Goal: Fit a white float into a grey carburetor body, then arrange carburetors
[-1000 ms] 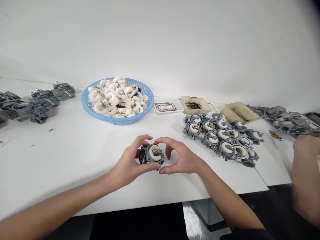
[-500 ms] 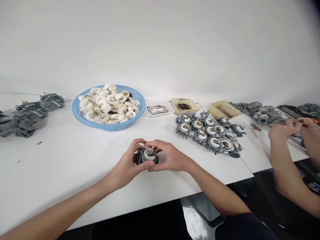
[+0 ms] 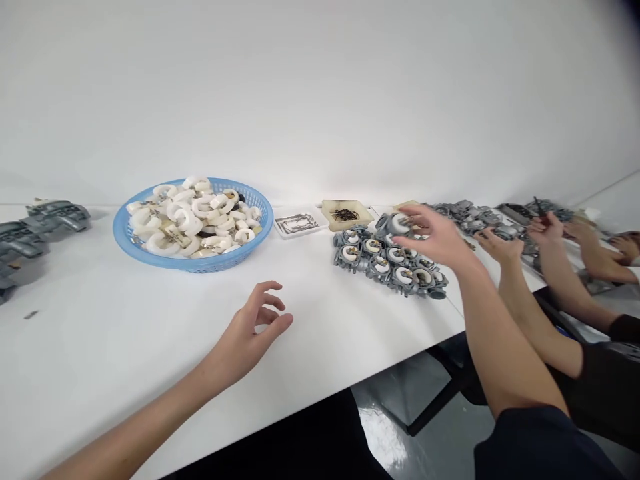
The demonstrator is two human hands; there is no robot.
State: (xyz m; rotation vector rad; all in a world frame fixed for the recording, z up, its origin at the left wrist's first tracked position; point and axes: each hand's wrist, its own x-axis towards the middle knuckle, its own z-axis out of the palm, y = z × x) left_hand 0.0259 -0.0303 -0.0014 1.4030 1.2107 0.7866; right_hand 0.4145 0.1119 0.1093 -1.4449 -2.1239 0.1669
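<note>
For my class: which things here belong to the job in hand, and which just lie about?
Job, seemingly: metal part in right hand; similar parts clustered near it; white rings in blue basket.

Lying about, apparently: small flat scrap; white tray, untouched, role unclear.

One blue basket [image 3: 200, 264] holds over a dozen white rings [image 3: 163, 245], while to the basket's right are one white tray [image 3: 300, 233], two tan boxes [image 3: 327, 212] (one mostly hidden), at least eight grouped metal parts [image 3: 381, 268], and one raised metal part [image 3: 384, 225] in the right grip [image 3: 439, 237].

No readable text, no legible numbers, apparently no signs
</note>
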